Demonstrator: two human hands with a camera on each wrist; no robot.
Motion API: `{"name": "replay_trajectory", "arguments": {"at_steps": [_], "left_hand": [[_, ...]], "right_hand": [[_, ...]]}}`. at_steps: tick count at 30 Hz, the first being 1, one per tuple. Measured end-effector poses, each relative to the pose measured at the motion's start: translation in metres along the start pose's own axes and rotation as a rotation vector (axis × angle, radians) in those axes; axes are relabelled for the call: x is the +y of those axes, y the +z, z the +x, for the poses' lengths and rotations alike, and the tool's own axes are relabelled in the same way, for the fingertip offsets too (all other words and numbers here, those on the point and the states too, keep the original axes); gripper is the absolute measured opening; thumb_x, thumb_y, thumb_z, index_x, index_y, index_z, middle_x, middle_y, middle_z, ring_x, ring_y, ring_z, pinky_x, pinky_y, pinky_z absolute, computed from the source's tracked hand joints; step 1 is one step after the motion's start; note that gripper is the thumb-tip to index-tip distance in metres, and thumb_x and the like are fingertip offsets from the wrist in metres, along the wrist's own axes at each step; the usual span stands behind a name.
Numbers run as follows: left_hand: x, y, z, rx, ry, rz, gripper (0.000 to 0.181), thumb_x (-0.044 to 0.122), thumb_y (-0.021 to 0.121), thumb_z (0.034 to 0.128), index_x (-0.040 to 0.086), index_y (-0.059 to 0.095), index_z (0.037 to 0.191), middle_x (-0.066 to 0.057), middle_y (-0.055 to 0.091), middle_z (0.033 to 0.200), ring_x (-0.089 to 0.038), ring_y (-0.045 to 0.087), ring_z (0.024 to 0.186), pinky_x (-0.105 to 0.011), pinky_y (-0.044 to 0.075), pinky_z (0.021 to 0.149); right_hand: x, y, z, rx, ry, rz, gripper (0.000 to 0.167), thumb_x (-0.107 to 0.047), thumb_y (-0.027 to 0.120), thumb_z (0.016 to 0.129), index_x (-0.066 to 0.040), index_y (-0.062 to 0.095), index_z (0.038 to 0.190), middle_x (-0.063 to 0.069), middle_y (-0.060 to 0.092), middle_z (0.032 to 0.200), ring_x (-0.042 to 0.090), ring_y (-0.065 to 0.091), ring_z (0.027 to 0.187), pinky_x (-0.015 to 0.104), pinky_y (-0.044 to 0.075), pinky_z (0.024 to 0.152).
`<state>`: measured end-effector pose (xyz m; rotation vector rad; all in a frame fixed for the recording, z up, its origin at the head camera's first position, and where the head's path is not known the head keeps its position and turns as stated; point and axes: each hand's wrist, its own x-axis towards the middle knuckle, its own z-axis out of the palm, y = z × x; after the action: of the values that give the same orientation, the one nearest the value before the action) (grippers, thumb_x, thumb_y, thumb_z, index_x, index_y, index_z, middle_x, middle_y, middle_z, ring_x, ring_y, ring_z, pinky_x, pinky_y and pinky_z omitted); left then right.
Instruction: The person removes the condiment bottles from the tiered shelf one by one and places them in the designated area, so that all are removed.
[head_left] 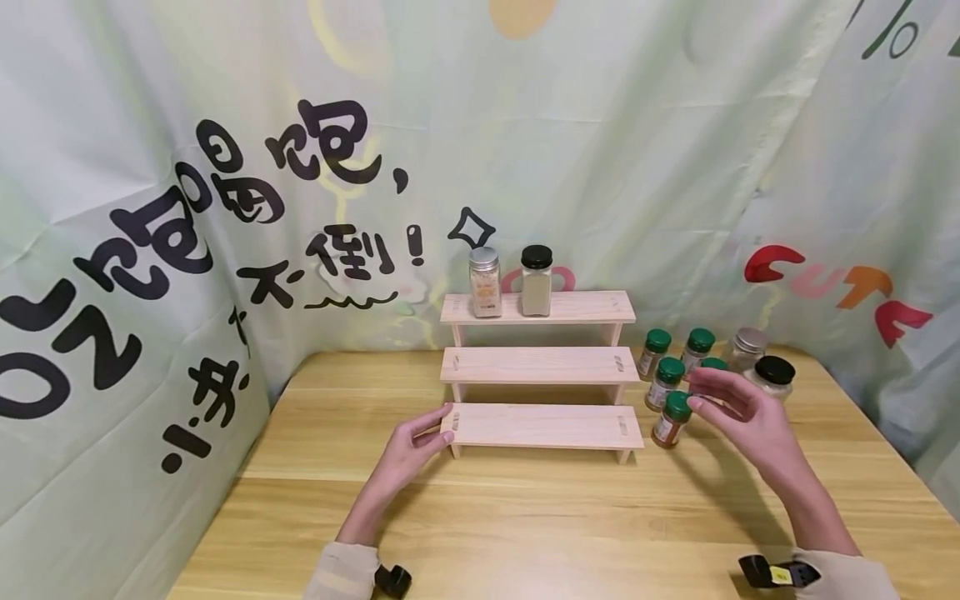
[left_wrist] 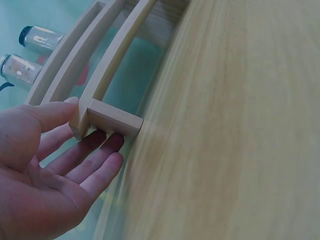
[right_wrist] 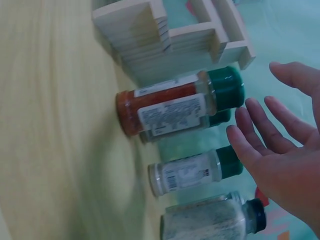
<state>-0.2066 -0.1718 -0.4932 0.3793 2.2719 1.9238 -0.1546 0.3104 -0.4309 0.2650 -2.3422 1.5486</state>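
A three-step wooden spice rack (head_left: 543, 425) stands on the table. My left hand (head_left: 408, 447) holds the left end of its lowest step, the thumb on one side and the fingers by the leg, as the left wrist view shows. My right hand (head_left: 750, 417) hovers beside the green-capped spice jars, fingers apart and loosely bent, holding nothing. Nearest to it is a jar of red-brown spice (right_wrist: 165, 102) with a green cap. On the top step stand a silver-capped jar (head_left: 486, 287) and a black-capped jar (head_left: 536, 287).
More green-capped jars (head_left: 664, 383) stand right of the rack, one partly hidden by my right hand. Behind that hand are another silver-capped jar (head_left: 746, 350) and a larger black-capped jar (head_left: 772, 375). A printed curtain (head_left: 637, 167) hangs behind the wooden table (head_left: 510, 517).
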Motion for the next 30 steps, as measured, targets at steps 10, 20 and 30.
{"name": "replay_trajectory", "arguments": {"at_steps": [10, 20, 30], "left_hand": [[-0.001, 0.0, 0.0, -0.007, -0.005, -0.002, 0.052, 0.01, 0.07, 0.0991, 0.004, 0.054, 0.148, -0.02, 0.045, 0.155, -0.041, 0.056, 0.13, -0.03, 0.053, 0.101], [-0.002, 0.0, 0.001, -0.006, 0.0, -0.006, 0.052, 0.008, 0.07, 0.0986, 0.003, 0.054, 0.147, -0.021, 0.045, 0.155, -0.041, 0.055, 0.131, -0.029, 0.053, 0.101], [0.0, -0.001, 0.0, -0.015, -0.008, -0.003, 0.052, 0.011, 0.07, 0.0992, 0.004, 0.053, 0.148, -0.019, 0.044, 0.156, -0.04, 0.055, 0.131, -0.03, 0.053, 0.102]], "right_hand": [[-0.023, 0.005, 0.001, 0.049, -0.057, 0.017, 0.042, 0.002, 0.068, 0.097, 0.005, 0.057, 0.138, -0.002, 0.066, 0.129, 0.005, 0.062, 0.117, 0.008, 0.049, 0.095], [-0.036, 0.018, 0.001, 0.042, -0.08, 0.056, 0.042, 0.005, 0.068, 0.096, 0.006, 0.058, 0.136, 0.002, 0.066, 0.128, 0.006, 0.062, 0.117, 0.011, 0.05, 0.096], [-0.036, 0.032, 0.003, 0.01, -0.083, 0.085, 0.042, 0.004, 0.068, 0.096, 0.003, 0.057, 0.137, 0.013, 0.067, 0.125, 0.013, 0.064, 0.115, 0.013, 0.052, 0.095]]}}
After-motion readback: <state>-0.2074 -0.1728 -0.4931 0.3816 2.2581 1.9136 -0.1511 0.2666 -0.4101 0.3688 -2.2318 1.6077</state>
